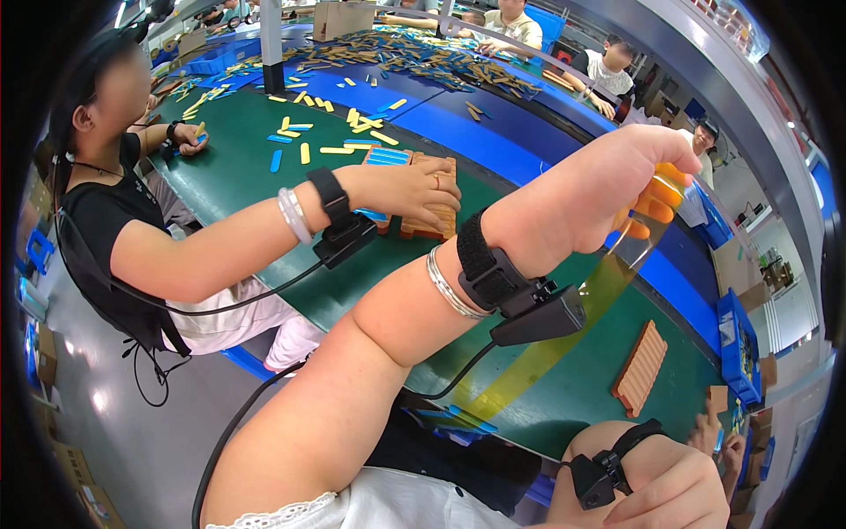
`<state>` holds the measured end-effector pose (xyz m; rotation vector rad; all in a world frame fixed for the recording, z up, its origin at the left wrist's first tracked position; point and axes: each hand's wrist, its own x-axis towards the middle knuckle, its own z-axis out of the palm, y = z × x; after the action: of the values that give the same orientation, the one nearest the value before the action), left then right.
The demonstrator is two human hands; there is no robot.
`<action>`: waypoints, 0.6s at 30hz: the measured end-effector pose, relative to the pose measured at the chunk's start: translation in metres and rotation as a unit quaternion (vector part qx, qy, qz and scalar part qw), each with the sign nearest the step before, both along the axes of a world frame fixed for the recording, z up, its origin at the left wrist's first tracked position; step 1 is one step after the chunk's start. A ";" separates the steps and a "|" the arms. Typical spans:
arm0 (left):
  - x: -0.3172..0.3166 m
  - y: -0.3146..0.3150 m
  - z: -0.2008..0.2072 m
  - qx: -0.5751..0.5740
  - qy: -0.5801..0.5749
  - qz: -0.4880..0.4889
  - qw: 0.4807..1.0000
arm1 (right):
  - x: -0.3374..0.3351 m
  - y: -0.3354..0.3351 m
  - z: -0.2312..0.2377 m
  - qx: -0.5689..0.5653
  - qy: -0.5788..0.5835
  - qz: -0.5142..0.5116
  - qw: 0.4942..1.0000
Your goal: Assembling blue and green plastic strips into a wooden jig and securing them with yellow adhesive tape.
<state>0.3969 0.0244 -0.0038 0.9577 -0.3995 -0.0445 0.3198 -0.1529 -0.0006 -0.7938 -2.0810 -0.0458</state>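
My left hand (617, 181) is raised above the green table, with orange-yellow covers on its fingers. Its fingers are curled round the upper end of a see-through yellow strip (551, 339), which slants down toward the table's near edge. Close to the strip's lower end lie some flat blue and yellow sticks (458, 420), partly hidden by my arm. At the bottom right is my right hand (674, 494), its fingers bent inward; the fingertips and anything between them are hidden. A brown grooved tray (641, 368) rests beyond it on the table.
On my left, a co-worker's hand (432, 189) lies on brown grooved trays (429, 227), one holding blue sticks. Loose sticks (304, 152) are scattered past them, and a large heap (414, 57) sits farther back. A blue crate (738, 346) and another person's hands (718, 441) are right.
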 end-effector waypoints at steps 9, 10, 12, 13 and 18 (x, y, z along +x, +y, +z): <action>0.003 0.000 -0.003 -0.006 -0.020 0.021 1.000 | 0.013 -0.017 0.001 -0.195 -0.104 -0.116 0.968; 0.006 0.005 -0.004 -0.018 0.000 -0.012 1.000 | 0.014 -0.018 0.002 -0.223 -0.117 -0.147 0.956; 0.015 0.017 -0.002 -0.031 0.014 -0.040 0.999 | 0.014 -0.022 0.009 -0.276 -0.149 -0.204 0.927; 0.024 0.027 -0.005 -0.105 0.029 -0.159 0.981 | 0.015 -0.023 0.013 -0.301 -0.165 -0.232 0.910; 0.051 0.043 -0.013 -0.196 0.042 -0.276 0.940 | 0.047 -0.011 0.006 -0.326 -0.064 -0.524 0.784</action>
<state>0.4478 0.0677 -0.0170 0.4251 -0.5644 -0.4977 0.3670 -0.1634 0.0053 -2.3559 -1.4825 0.0191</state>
